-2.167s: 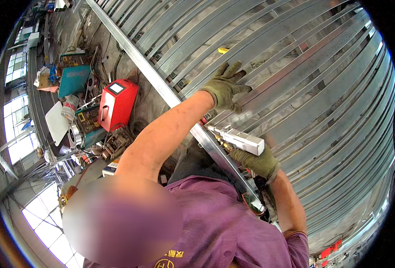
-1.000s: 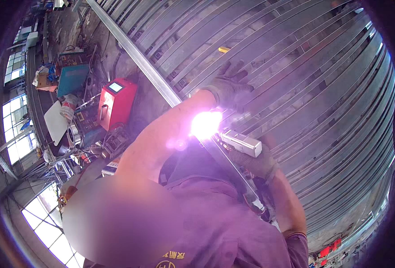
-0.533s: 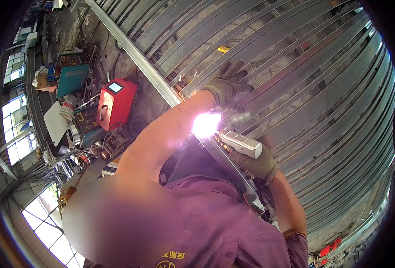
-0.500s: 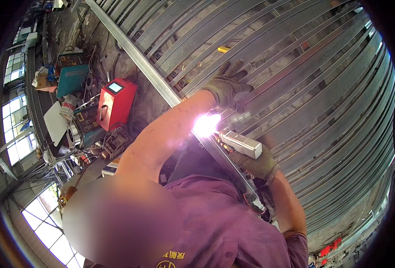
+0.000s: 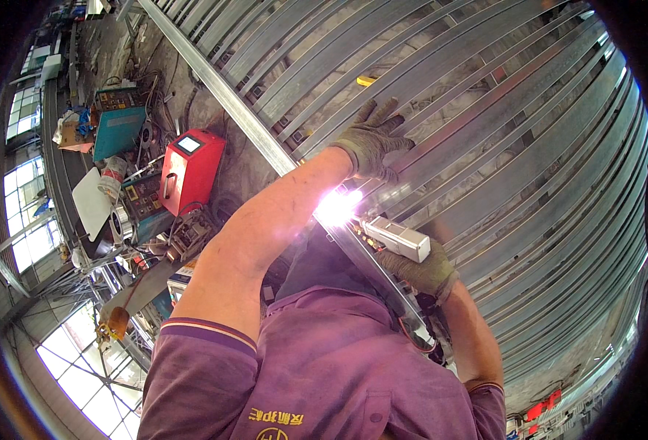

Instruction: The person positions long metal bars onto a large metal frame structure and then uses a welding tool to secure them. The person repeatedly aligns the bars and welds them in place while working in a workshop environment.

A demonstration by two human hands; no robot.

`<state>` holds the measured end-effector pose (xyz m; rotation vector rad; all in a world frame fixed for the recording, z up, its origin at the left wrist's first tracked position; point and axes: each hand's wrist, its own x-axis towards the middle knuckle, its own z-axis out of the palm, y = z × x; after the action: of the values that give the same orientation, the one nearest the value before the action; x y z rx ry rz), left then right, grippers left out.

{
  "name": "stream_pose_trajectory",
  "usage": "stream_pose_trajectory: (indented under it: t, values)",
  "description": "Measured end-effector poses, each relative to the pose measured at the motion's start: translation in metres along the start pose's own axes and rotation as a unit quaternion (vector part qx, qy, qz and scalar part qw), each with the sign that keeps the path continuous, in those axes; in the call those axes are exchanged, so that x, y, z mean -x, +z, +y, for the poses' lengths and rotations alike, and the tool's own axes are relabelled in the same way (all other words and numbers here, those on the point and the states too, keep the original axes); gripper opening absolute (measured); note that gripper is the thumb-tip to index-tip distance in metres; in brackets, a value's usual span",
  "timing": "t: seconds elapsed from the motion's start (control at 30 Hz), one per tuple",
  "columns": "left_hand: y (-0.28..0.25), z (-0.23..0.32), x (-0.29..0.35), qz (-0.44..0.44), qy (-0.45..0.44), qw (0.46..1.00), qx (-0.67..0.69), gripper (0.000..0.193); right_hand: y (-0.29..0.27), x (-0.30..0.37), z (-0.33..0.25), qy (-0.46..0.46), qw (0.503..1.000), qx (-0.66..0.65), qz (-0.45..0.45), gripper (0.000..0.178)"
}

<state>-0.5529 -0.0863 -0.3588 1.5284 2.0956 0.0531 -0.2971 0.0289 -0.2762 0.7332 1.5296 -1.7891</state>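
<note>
My left hand (image 5: 374, 141), in a grey-green work glove, lies spread with fingers apart across the metal bars (image 5: 441, 95), just beyond a bright weld glare (image 5: 339, 207). In my gloved right hand (image 5: 423, 273) is a welding torch (image 5: 396, 237) with a silver, box-shaped body. Its tip points left into the glare, at the joint between the bars and a long metal rail (image 5: 221, 92). The glare hides the tip's end and the joint itself.
A red machine (image 5: 192, 169) with a small screen stands at the left, beside teal equipment boxes (image 5: 119, 125) and cables. A yellow object (image 5: 366, 81) lies among the bars. The rail runs diagonally past my body. Bent-looking bars fill the right side.
Both hands and the torch stay almost in place, and the glare changes shape slightly. My left sleeve, covered by a blurred patch before, now shows.
</note>
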Motion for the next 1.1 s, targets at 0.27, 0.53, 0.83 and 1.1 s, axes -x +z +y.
stream_pose_trajectory:
  t: [0.27, 0.53, 0.83, 1.1]
  values:
    - [-0.002, 0.002, -0.001, -0.005, -0.003, 1.000, -0.005, 0.087, 0.000, 0.002, 0.002, 0.016, 1.000, 0.003, 0.003, 0.049]
    - [-0.002, 0.001, 0.000, -0.009, -0.007, 1.000, -0.002, 0.087, 0.000, 0.001, 0.010, -0.004, 1.000, 0.012, 0.004, 0.046]
    - [-0.004, 0.002, 0.000, -0.012, -0.008, 1.000, 0.009, 0.086, -0.002, 0.008, -0.002, 0.045, 0.999, 0.001, 0.000, 0.048]
    - [-0.006, 0.003, 0.000, -0.018, -0.009, 1.000, -0.001, 0.087, -0.002, 0.010, -0.003, 0.068, 0.998, 0.011, 0.002, 0.050]
